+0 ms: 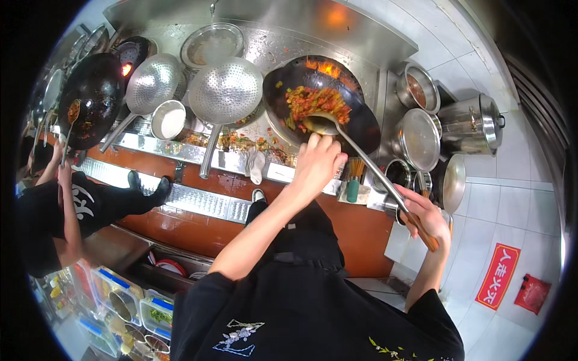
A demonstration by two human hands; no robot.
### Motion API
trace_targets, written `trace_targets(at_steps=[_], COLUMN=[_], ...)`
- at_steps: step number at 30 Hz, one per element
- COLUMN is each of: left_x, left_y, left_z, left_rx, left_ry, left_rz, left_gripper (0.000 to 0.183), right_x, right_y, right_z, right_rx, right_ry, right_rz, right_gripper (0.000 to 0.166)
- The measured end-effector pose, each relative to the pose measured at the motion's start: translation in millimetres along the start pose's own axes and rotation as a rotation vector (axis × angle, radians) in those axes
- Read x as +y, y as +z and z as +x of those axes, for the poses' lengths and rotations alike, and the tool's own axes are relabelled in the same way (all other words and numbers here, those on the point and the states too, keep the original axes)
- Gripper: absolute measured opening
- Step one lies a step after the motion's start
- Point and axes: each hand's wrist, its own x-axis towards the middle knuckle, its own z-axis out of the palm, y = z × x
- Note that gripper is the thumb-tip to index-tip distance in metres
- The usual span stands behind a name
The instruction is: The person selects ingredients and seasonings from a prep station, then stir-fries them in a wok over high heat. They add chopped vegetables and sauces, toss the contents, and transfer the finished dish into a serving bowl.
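A black wok (365,128) sits tilted on the range before me, with chopped red and green food (316,103) gathered in its middle. At its near rim, my left hand (318,160) grips the edge, fingers curled; the exact hold is partly hidden. My right hand (424,214) is closed around the wooden handle end of a long metal ladle (372,162). The ladle's bowl lies in the wok against the food, just beyond my left fingers. Orange flame (328,68) shows along the wok's far side.
Left of the wok are perforated strainers (226,90), a white-filled pot (169,120) and a cloth (256,166). Metal bowls (419,88) and a lidded pot (469,126) stand right. Another person (90,198) works at a second wok (92,99). Food scraps litter the range's front edge.
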Motion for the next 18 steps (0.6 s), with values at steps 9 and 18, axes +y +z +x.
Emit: trace_targets(at_steps=[9, 18], left_x=[-76.1, -57.5], left_y=[87.7, 91.0], left_z=[-111.7, -7.1], left_rx=[-0.413, 0.01], left_ry=[-0.179, -0.093], left_rz=[0.141, 0.033], left_gripper=[0.026, 0.021], right_x=[24.1, 10.4], right_y=[47.8, -1.2], right_z=[116.1, 1.9], right_rx=[0.134, 0.223], right_ry=[-0.32, -0.467], right_rz=[-0.163, -0.056], right_gripper=[0.053, 0.06])
